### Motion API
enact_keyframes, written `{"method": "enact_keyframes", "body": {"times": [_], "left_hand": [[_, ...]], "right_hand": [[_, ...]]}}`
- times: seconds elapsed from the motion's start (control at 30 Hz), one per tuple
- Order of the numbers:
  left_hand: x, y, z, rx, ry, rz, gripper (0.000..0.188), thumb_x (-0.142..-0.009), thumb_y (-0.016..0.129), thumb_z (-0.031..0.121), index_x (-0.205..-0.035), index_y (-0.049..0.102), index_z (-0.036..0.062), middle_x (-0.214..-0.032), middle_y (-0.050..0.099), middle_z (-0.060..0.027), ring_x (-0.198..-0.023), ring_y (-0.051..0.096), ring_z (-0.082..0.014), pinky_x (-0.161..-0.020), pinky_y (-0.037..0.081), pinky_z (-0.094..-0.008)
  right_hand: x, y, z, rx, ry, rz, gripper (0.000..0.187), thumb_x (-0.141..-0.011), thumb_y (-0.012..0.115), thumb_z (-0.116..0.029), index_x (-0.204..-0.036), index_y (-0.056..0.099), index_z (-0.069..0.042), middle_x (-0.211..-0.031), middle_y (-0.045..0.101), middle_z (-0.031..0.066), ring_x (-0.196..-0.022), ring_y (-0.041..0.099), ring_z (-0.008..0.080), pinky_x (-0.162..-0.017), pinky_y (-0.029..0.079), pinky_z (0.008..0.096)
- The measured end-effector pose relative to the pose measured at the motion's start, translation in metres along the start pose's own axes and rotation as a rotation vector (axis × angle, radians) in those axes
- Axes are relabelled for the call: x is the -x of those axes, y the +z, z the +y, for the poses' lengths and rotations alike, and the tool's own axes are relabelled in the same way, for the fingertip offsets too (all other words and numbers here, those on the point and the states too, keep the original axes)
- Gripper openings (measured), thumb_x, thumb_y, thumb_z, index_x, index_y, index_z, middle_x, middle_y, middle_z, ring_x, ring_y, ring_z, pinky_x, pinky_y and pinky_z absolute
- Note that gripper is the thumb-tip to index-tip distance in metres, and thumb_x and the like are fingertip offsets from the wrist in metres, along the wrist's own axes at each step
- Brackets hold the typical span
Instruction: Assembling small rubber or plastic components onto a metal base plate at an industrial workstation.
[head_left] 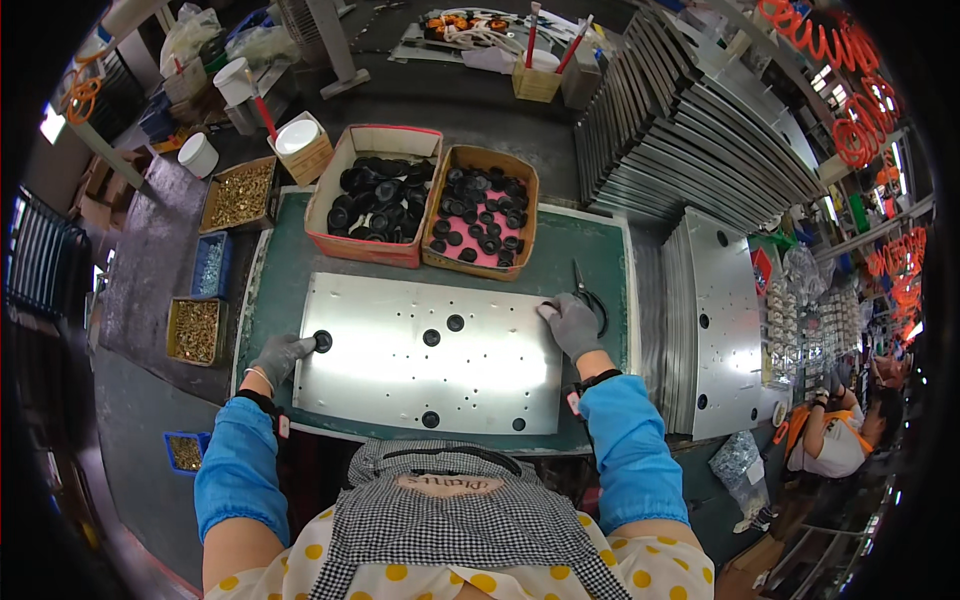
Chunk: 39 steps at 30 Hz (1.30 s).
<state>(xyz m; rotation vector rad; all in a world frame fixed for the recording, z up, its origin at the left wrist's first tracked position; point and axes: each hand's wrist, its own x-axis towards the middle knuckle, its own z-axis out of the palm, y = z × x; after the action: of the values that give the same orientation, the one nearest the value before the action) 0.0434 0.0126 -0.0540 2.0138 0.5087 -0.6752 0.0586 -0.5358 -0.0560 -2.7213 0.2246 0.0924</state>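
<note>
A flat silver metal plate, pierced with small holes, lies on the green mat before me. Several black rubber grommets sit in it, among them one near its left edge and one close to the middle. My left hand, in a grey glove, grips the plate's left edge, its fingertips beside the left grommet. At the far right corner my gloved right hand has its fingers pressed together on the plate. A small dark spot shows at those fingertips; what they hold is mostly hidden.
Beyond the plate stand two boxes of black rubber parts, one larger and one smaller. Scissors lie by my right hand. Stacked metal plates rise at right. Bins of brass fasteners stand left. A co-worker sits far right.
</note>
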Motion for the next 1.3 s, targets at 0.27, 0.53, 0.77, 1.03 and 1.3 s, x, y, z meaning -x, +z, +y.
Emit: {"method": "enact_keyframes", "body": {"times": [0.27,0.53,0.77,1.03,1.3], "left_hand": [[0.001,0.004,0.000,0.017,-0.013,0.045,0.042,-0.089,0.072,0.034,-0.107,0.069,-0.0039,-0.093,0.065,-0.0051,-0.086,0.056,-0.0169,-0.083,0.043,-0.0322],[0.009,0.009,0.004,-0.067,-0.020,0.113,0.048,-0.089,0.070,0.034,-0.115,0.067,-0.0069,-0.099,0.067,-0.0085,-0.093,0.058,-0.0191,-0.089,0.044,-0.0337],[0.012,0.014,0.007,-0.098,-0.053,0.179,0.048,-0.090,0.069,0.033,-0.116,0.066,-0.0071,-0.099,0.067,-0.0086,-0.094,0.058,-0.0189,-0.089,0.044,-0.0341],[0.011,0.010,0.009,-0.092,-0.059,0.116,0.054,-0.087,0.069,0.038,-0.117,0.065,-0.0072,-0.103,0.068,-0.0131,-0.096,0.061,-0.0238,-0.089,0.045,-0.0355],[0.008,0.014,0.006,-0.090,-0.047,0.146,0.051,-0.087,0.070,0.039,-0.113,0.068,-0.0048,-0.098,0.069,-0.0130,-0.091,0.062,-0.0231,-0.085,0.046,-0.0356]], "right_hand": [[-0.003,-0.009,-0.009,-0.014,0.092,-0.064,0.041,-0.088,0.067,-0.042,-0.098,0.064,-0.003,-0.098,0.068,0.0212,-0.095,0.065,0.0383,-0.080,0.050,0.0467],[-0.044,-0.055,0.007,-0.234,0.137,-0.605,0.028,-0.082,0.079,-0.023,-0.094,0.064,-0.003,-0.067,0.065,0.0082,-0.052,0.063,0.0177,-0.052,0.049,0.0313],[-0.064,-0.051,0.011,-0.223,0.133,-0.612,0.031,-0.080,0.080,-0.025,-0.093,0.065,-0.001,-0.073,0.068,0.0139,-0.063,0.067,0.0234,-0.059,0.052,0.0368],[-0.026,-0.043,-0.016,0.138,-0.211,-0.201,0.031,-0.087,0.065,-0.033,-0.101,0.066,-0.005,-0.099,0.068,0.0192,-0.094,0.066,0.0372,-0.082,0.052,0.0445],[0.024,0.036,-0.128,0.042,-0.447,-0.108,0.022,-0.093,0.058,-0.027,-0.108,0.065,-0.012,-0.103,0.061,0.0110,-0.097,0.064,0.0322,-0.077,0.052,0.0433]]}}
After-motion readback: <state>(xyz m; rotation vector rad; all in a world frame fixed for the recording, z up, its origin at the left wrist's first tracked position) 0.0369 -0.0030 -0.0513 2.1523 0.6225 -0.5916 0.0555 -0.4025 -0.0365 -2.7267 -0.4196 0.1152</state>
